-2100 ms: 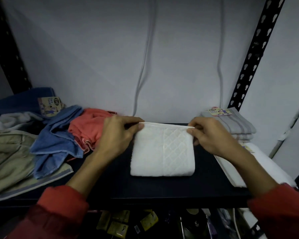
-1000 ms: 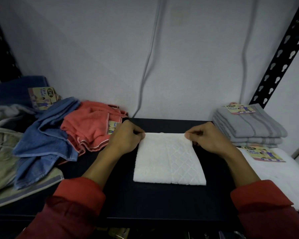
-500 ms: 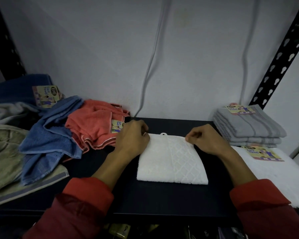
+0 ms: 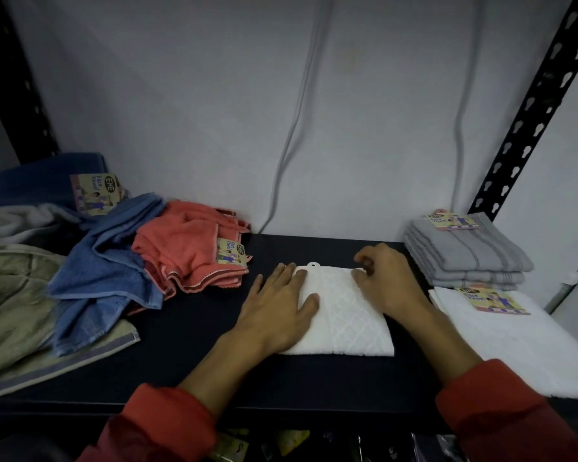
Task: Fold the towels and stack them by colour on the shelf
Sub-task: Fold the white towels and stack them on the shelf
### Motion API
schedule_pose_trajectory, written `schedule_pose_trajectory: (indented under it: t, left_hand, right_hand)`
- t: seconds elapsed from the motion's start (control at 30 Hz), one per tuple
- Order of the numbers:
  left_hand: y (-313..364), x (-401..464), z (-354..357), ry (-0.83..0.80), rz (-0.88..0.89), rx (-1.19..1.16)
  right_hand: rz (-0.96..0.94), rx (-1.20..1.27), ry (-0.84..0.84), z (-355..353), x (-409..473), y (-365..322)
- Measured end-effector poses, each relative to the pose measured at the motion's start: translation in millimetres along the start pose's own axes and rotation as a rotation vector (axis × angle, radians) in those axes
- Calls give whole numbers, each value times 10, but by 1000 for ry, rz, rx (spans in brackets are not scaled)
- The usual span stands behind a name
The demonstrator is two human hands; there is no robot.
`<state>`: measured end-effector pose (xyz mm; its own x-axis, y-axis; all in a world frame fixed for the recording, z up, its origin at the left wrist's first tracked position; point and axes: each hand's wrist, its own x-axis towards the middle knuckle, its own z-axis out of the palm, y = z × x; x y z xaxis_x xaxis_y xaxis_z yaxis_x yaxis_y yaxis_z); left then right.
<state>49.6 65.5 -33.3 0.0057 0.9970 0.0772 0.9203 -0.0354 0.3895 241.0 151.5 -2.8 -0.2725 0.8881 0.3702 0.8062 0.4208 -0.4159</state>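
A folded white towel (image 4: 351,321) with a diamond pattern lies flat in the middle of the dark shelf (image 4: 187,355). My left hand (image 4: 277,308) rests flat on its left half, fingers straight. My right hand (image 4: 387,281) sits over the towel's far right corner with fingers curled; whether it pinches the edge is unclear. Folded grey towels (image 4: 464,258) form a stack at the back right. A white towel (image 4: 514,345) lies flat in front of that stack.
Unfolded towels are heaped on the left: coral (image 4: 187,248), blue (image 4: 104,271), beige (image 4: 14,311), plus a dark blue one (image 4: 40,181) at the back. Black perforated uprights (image 4: 531,105) frame the shelf. Cables (image 4: 291,135) hang down the wall.
My left hand let go of the towel's far left corner and spread flat on the towel. The right hand stayed at the far right corner. The view shifted slightly.
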Motion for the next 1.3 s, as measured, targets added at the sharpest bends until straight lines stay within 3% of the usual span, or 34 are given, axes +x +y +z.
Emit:
schedule_pose_trajectory:
  t: [0.07,0.17,0.23,0.4,0.7,0.87,1.03,1.3]
  left_hand:
    - [11,18,4,66,9,-13]
    - [64,20,-9,147,6,-158]
    - [90,5,3,105,-7,-156]
    - [45,-78,17,-86,-33,130]
    - [-80,-228,-158,-173,-64,127]
    - [272,109,-182,-44,-81,-75]
    - [197,118,84,-31,36,120]
    - [123,-295,107,-56,23,134]
  right_hand:
    - [-102,-13,34,87,-130,-190]
    - [-199,-145,-101,367,-251,-319]
    - [-153,-154,-228,489,-286,-297]
    - [-70,-168,-405,357,-393,-255]
    - [-28,-200,-458,82,-459,83]
    - [-44,-60,-373,129,-263,-106]
    - [-153,-98,-420,310,-358,-85]
    - [-109,-153,-473,212,-287,31]
